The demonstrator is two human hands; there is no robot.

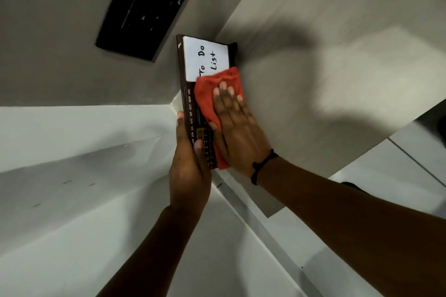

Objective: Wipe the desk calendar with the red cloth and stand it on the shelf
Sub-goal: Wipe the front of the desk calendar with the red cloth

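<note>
Much of the desk calendar (pixel 187 94) is hidden: the red cloth (pixel 207 96) and the right hand (pixel 235 128) cover its lower face, so only the white card with "To Do List" (pixel 205 60) and a strip of month names from MAY to DEC can be read. A small golden detail near the lower edge is too blurred to tell what it is. The calendar is held in the air between the two hands, in front of a grey wall. The left hand (pixel 189 169) grips its lower left edge, thumb on the front and fingers behind. The right hand lies flat and open, four fingers spread, pressing the cloth against the calendar. A black cord bracelet (pixel 261 165) is on the right wrist. One black panel (pixel 149 7), perhaps a switch plate, sits on the wall above left. There are one calendar, one cloth and two hands.
</note>
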